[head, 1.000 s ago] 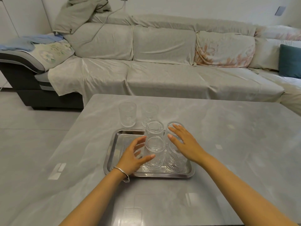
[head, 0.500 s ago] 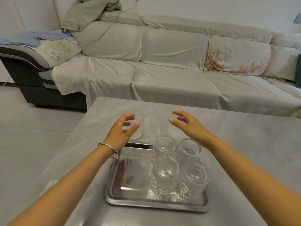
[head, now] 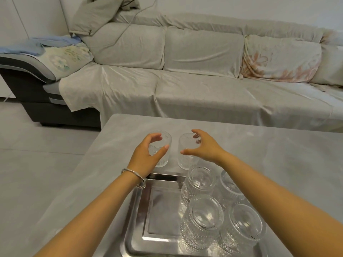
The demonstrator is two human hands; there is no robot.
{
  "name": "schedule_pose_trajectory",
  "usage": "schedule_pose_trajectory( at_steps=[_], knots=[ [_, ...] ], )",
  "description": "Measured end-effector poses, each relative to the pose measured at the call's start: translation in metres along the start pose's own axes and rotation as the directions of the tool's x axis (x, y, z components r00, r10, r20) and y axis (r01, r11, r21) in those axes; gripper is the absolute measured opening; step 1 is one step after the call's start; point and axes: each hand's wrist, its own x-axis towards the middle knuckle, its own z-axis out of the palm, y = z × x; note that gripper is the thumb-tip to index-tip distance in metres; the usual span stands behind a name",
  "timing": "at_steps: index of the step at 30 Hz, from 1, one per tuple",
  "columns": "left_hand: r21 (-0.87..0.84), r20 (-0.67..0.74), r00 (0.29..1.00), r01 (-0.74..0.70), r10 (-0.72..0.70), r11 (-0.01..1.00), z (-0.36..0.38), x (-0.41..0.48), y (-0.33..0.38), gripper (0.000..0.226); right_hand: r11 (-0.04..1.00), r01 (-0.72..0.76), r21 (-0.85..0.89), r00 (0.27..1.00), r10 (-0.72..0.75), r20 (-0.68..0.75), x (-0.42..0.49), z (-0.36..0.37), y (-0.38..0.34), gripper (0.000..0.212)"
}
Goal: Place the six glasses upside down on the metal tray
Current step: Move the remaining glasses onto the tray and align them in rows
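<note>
Lifted off the four upturned glasses and reached forward past the tray's far edge. Left hand now curled around the left upright glass on the table, fingers apart, not yet closed. Right hand likewise cupped open around the right upright glass.

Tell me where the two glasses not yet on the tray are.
In the head view, both upright glasses stand side by side on the table just beyond the metal tray's far edge, the left hand and right hand reaching them.
</note>
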Motion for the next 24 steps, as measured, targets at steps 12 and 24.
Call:
schedule_pose_trajectory(
  at_steps=[12,24],
  knots=[
    [-0.215,-0.038,0.999,0.021,-0.030,0.976,-0.004,-0.016,0.046,0.047,0.947,0.160,0.280,0.969,-0.096,-0.229,-0.056,-0.046,-0.056,0.087],
    [-0.678,0.247,0.927,0.374,-0.282,0.633,-0.026,-0.067,0.101,0.061,0.680,0.085,0.728,0.996,-0.079,-0.042,-0.138,-0.025,-0.085,0.075]
  ],
)
